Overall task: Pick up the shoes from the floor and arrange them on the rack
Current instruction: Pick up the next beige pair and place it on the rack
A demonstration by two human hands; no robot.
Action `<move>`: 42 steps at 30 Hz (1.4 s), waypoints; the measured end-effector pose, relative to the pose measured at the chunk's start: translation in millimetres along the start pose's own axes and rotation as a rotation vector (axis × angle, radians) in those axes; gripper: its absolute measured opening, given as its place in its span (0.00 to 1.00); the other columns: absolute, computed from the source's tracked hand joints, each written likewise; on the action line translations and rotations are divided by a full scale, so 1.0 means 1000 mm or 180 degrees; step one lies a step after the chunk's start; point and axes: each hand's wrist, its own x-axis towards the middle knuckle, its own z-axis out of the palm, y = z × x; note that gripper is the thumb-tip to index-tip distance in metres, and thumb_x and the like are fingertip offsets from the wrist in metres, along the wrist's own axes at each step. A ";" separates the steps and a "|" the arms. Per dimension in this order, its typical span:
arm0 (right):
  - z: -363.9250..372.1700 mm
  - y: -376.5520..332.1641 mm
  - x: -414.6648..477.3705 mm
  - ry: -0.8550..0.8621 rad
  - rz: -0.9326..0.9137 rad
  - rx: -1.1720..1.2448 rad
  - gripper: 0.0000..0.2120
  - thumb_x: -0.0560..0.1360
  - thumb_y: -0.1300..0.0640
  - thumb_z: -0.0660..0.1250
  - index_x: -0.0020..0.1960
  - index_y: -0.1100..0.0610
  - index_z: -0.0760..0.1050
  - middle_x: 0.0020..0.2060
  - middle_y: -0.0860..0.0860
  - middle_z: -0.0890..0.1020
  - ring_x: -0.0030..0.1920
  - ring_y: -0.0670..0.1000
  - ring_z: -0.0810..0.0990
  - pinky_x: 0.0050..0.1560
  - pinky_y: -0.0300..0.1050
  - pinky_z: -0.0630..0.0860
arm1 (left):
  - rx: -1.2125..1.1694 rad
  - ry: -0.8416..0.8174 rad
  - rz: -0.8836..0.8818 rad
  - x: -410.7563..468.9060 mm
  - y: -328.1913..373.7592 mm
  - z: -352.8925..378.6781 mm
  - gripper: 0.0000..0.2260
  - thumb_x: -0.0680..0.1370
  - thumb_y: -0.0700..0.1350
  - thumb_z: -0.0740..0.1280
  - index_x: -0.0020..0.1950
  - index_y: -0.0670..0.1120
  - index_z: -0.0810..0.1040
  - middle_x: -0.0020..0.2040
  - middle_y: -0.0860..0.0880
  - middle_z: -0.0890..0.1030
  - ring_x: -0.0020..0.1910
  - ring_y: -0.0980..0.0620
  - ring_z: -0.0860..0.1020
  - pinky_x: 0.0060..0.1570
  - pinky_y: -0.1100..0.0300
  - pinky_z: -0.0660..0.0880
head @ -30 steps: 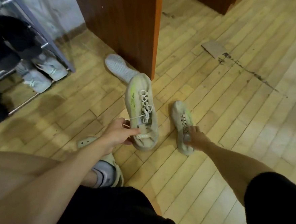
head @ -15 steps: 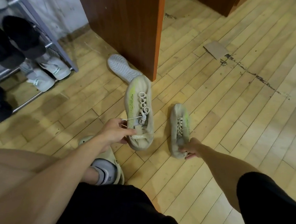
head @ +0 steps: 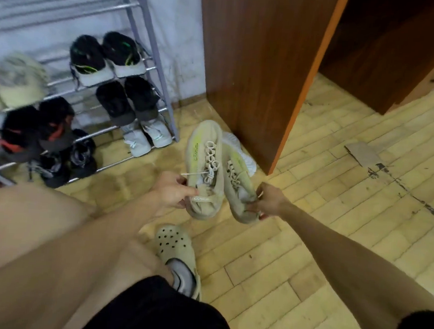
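Two beige sneakers with yellow-green stripes hang side by side above the wooden floor. My left hand [head: 174, 190] grips the left sneaker [head: 204, 163] at its heel collar. My right hand [head: 268, 201] pinches the heel of the right sneaker [head: 238, 181]. A white shoe [head: 240, 150] lies on the floor behind them, mostly hidden, against the wooden cabinet. The metal shoe rack [head: 152, 39] stands at the left against the wall, with several dark and pale shoes on its shelves.
A brown wooden cabinet [head: 256, 64] stands just beyond the held sneakers. My foot in a beige clog [head: 176, 249] is planted below them. A scrap of cardboard [head: 363, 155] lies on the floor at the right.
My right hand has lifted the second sneaker off the floor and brought it beside the first. The view has swung left and up, so much more of the rack shows.
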 end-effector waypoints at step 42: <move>-0.061 -0.532 0.139 0.0229 -0.1631 0.0201 0.15 0.75 0.53 0.71 0.56 0.61 0.79 0.49 0.58 0.83 0.33 0.54 0.83 0.30 0.43 0.82 | -0.0983 0.1772 0.0505 0.132 0.202 -0.389 0.14 0.76 0.43 0.68 0.55 0.34 0.78 0.40 0.41 0.78 0.31 0.48 0.76 0.28 0.59 0.78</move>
